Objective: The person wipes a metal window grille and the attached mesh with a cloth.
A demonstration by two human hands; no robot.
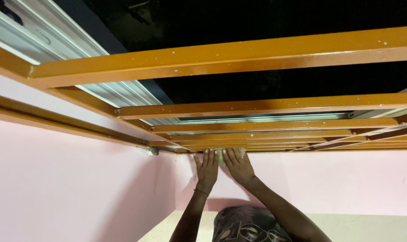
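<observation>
Head view, only one camera. Left hand [207,168] and right hand [239,166] are both raised, palms pressed flat side by side at the junction where the pink wall [78,188] meets the orange-brown metal grille [257,56]. Fingers [209,156] of both hands point up and lie close together, nothing gripped; fingertips touch a small pale grey patch [221,157] just under the lowest bar. Patch sits directly above and between the two hands, about equally near to each; its long axis appears to run level, along the bars. What it is made of I cannot tell.

Counts: two hands, two forearms, one thin bracelet [201,192] on the left wrist. Grille bars running across: about six distinct, the far ones bunch together and blur. One patterned dark cloth [248,226] below, between the arms. Corrugated silver sheet [55,42] behind the grille, upper left.
</observation>
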